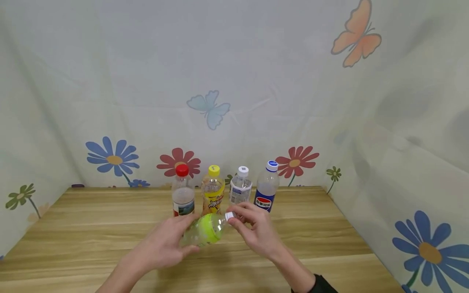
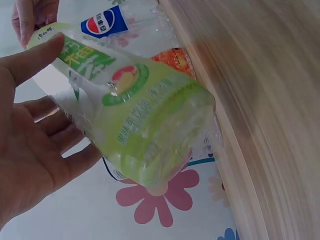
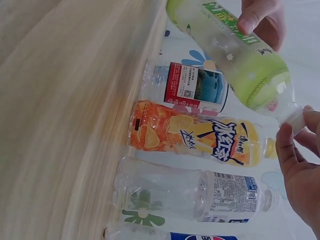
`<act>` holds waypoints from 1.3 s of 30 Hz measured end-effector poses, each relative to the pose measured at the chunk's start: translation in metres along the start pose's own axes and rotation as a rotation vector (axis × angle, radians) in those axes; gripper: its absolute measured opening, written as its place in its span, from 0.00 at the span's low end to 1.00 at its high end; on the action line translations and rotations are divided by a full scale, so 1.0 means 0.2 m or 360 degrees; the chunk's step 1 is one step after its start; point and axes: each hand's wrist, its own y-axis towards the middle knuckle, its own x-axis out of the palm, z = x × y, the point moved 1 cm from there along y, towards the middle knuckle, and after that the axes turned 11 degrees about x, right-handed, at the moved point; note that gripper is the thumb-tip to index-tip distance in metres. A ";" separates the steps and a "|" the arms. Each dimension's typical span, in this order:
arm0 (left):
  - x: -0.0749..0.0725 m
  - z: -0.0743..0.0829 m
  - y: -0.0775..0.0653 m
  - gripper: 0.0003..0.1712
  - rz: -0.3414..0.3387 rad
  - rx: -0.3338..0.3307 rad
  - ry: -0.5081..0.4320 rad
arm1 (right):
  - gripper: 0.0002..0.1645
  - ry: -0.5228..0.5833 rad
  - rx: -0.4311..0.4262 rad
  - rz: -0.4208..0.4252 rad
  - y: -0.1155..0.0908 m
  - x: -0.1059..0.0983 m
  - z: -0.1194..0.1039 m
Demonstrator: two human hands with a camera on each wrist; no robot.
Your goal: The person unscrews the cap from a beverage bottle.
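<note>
A clear plastic bottle with a light green label is held tilted above the table, its neck toward the right. My left hand grips its body; in the left wrist view the thumb lies across the label and the fingers pass behind. The white cap is pinched between thumb and fingers of my right hand. From the right wrist view, the cap sits at the bottle's neck; whether it is loose I cannot tell. The bottle looks empty.
Behind the hands several bottles stand in a row: a red-capped one, a yellow-capped iced tea bottle, a white-capped clear one and a blue-labelled Pepsi bottle. They stand on a wooden table before a flower-printed curtain.
</note>
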 end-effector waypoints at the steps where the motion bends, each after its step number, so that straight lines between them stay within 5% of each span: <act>1: 0.00 0.00 0.00 0.42 -0.0013 -0.0017 -0.0026 | 0.10 0.0000 0.0028 -0.0001 0.00 0.00 0.00; 13: 0.00 -0.01 0.01 0.53 -0.0057 -0.0069 -0.0025 | 0.10 0.0088 0.0192 -0.0012 0.00 0.02 -0.01; 39: 0.00 0.03 0.02 0.45 -0.0058 -0.0034 0.0011 | 0.12 -0.0170 0.0427 0.0019 -0.01 0.02 -0.02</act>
